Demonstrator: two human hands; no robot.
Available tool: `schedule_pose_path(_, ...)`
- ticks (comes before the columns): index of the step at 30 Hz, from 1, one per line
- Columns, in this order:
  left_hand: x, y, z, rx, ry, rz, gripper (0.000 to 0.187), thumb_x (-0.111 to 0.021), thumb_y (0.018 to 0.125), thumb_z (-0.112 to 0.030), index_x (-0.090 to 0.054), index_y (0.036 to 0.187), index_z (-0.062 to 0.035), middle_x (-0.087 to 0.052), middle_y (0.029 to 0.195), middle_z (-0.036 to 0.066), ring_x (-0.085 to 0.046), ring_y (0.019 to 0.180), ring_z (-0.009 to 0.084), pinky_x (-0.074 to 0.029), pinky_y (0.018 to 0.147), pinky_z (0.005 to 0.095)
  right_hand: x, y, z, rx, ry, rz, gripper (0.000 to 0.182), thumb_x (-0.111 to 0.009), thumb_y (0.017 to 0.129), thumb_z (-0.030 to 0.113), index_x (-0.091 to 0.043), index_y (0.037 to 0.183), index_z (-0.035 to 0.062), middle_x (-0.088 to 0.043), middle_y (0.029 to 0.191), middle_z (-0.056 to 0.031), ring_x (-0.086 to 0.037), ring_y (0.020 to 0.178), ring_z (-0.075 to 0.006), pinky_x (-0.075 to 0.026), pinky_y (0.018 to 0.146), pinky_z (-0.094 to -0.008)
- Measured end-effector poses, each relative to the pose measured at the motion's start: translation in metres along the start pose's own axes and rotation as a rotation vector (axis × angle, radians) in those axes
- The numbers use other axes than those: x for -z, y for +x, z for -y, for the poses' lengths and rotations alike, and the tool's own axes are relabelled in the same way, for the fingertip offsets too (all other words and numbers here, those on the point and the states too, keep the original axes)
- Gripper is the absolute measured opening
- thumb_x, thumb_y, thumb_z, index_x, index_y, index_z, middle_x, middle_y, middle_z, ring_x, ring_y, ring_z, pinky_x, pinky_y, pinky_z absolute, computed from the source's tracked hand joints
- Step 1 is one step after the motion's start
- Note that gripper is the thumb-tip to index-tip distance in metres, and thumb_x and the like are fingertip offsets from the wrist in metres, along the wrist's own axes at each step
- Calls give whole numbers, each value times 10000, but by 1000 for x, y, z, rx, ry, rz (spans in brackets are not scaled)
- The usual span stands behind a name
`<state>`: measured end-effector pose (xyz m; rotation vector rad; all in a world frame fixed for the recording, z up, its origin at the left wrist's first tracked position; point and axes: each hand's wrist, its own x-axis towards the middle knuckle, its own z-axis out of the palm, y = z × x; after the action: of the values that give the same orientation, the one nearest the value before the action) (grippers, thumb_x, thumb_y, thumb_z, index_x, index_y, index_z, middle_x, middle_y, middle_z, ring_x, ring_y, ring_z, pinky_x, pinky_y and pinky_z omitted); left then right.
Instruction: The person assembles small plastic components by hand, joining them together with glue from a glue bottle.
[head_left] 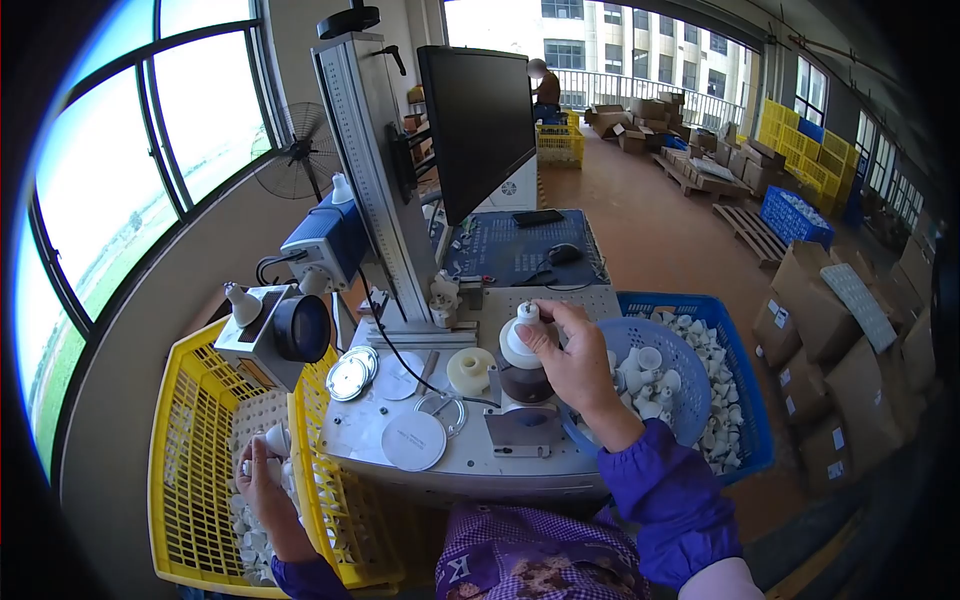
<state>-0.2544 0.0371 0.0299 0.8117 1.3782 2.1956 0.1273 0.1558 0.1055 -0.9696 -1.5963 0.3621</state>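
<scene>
My right hand (580, 365) has its thumb and fingers closed round a white bulb housing (519, 345). That housing is upright, narrow end up, at the top of a dark round holder (525, 383) on the machine's worktable. Over the yellow crate (170, 470), my left hand (262, 490) grips another white bulb housing (276, 440). More white pieces lie below it in the crate. A laser marking head with a dark round lens (301, 328) juts out left of the column, and one bulb housing (242, 304) stands on its casing.
A perforated blue bowl (690, 375) of white housings rests on a blue crate (757, 430) at right. Metal discs (413, 441) and a cream ring (470, 371) lie on the worktable. A monitor (478, 130) hangs behind. Cardboard boxes (820, 300) stand far right; a person (545, 90) is in back.
</scene>
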Motion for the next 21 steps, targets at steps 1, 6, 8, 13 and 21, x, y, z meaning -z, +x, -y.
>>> schedule_pose_path(1,18,3,9,1,2,-2,239,-641,883,-203,-634,974,19,-618,852,51,-569,729,105,-461,665,232,-1,-1,2,-22,12,-30,275,-696,805,192,-639,986,-7,-641,919,-135,-579,894,-274,-451,804,-367)
schedule_pose_path(6,104,18,61,18,158,-175,266,-681,856,-247,-639,939,2,-607,821,37,-542,714,94,-431,633,226,-4,-4,3,-41,-28,-74,279,-699,801,194,-641,985,-7,-643,925,-131,-550,944,-282,-433,837,-377)
schedule_pose_path(8,130,21,77,31,159,-196,264,-685,853,-246,-639,936,0,-606,821,38,-540,713,95,-430,634,226,-4,-4,3,-54,-20,-78,283,-701,799,196,-641,990,-4,-643,927,-130,-541,959,-284,-428,844,-379)
schedule_pose_path(13,185,39,108,127,348,-247,245,-699,839,-221,-630,921,-1,-604,827,38,-551,709,108,-448,638,241,-1,-10,-6,-33,24,10,391,-681,838,293,-603,1099,13,-598,1057,-127,-545,1004,-239,-424,881,-346)
schedule_pose_path(21,223,58,133,181,527,-93,325,-687,829,-180,-581,1053,31,-603,947,65,-557,829,131,-452,758,266,97,-43,-105,-214,-241,-29,260,-647,826,87,-606,1079,44,-597,1083,-102,-555,997,-199,-465,781,-298)
